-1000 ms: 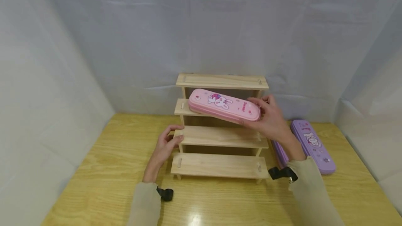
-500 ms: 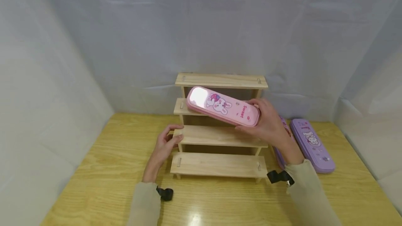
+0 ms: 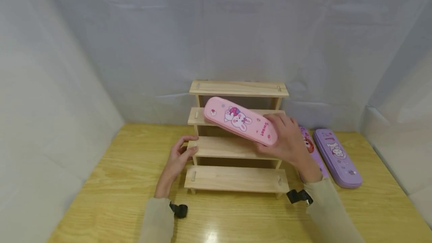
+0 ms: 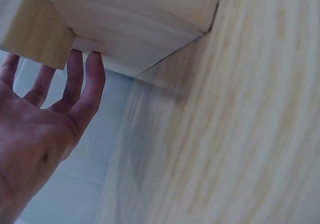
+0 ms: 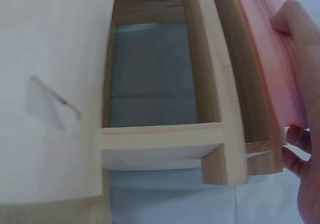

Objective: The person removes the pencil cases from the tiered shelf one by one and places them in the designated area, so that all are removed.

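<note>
A pink pencil case with a rabbit and the word "Sweet" on its lid is in my right hand, thumb and fingers gripping its right end. The case slants, its left end over the second tier from the top and its right end lower and nearer me. In the right wrist view the pink case shows edge-on beside the wooden boards. My left hand holds the left end of a lower tier of the stepped wooden rack. In the left wrist view its fingers reach behind the board's end.
Two purple pencil cases lie on the wooden table right of the rack: one with a rabbit, the other with a red-haired figure, partly behind my right wrist. A pale cloth hangs close behind the rack.
The right end of the pink pencil case has swung down and towards me, so the case slants more. My right hand has moved with it. The left hand keeps its place.
</note>
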Demonstrator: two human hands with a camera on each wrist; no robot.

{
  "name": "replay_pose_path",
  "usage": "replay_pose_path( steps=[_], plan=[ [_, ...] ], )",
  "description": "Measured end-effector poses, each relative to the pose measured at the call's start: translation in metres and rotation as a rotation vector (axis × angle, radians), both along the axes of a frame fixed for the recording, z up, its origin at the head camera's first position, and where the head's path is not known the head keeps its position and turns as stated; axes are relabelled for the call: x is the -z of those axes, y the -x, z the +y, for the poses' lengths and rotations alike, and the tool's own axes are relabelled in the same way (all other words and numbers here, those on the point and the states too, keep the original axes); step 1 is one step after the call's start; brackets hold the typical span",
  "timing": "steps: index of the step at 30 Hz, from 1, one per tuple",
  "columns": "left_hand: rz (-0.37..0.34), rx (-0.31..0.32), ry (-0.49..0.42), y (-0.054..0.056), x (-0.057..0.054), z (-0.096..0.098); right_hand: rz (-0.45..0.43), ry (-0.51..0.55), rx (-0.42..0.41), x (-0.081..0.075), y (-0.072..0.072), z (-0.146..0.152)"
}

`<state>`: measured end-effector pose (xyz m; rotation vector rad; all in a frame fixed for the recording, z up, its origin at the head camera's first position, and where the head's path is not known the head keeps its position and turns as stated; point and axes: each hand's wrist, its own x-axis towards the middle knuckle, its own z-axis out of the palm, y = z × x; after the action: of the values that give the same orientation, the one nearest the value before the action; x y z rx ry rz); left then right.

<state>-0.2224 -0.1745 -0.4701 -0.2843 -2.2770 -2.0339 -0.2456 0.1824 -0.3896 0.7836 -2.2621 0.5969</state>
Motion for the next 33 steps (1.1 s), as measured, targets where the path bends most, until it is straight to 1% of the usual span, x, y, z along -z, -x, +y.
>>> replay_pose_path(
  steps=[3, 6, 12, 16, 23, 25, 30, 33],
  plan=[
    [-0.017, 0.006, -0.011, 0.003, 0.002, -0.001, 0.063, -0.001, -0.002, 0.004, 0.001, -0.001],
    [-0.013, 0.009, -0.015, 0.002, 0.002, -0.001, 0.097, 0.011, -0.005, 0.007, -0.001, 0.002],
    [-0.009, 0.009, -0.022, 0.002, 0.003, -0.001, 0.073, 0.080, -0.027, 0.015, -0.009, 0.012],
    [-0.009, 0.017, -0.020, 0.002, 0.002, -0.001, 0.053, 0.140, -0.017, 0.018, -0.016, 0.020],
    [-0.011, 0.025, -0.026, 0.002, 0.003, -0.001, 0.075, 0.203, -0.017, 0.020, -0.027, 0.033],
    [-0.012, 0.027, -0.028, 0.002, 0.003, -0.001, 0.057, 0.229, -0.017, 0.021, -0.031, 0.036],
    [-0.014, 0.027, -0.046, 0.001, 0.003, -0.001, -0.037, 0.288, -0.007, 0.024, -0.041, 0.047],
    [-0.011, 0.025, -0.051, 0.002, 0.002, -0.001, -0.050, 0.316, 0.018, 0.027, -0.045, 0.053]
  ],
)
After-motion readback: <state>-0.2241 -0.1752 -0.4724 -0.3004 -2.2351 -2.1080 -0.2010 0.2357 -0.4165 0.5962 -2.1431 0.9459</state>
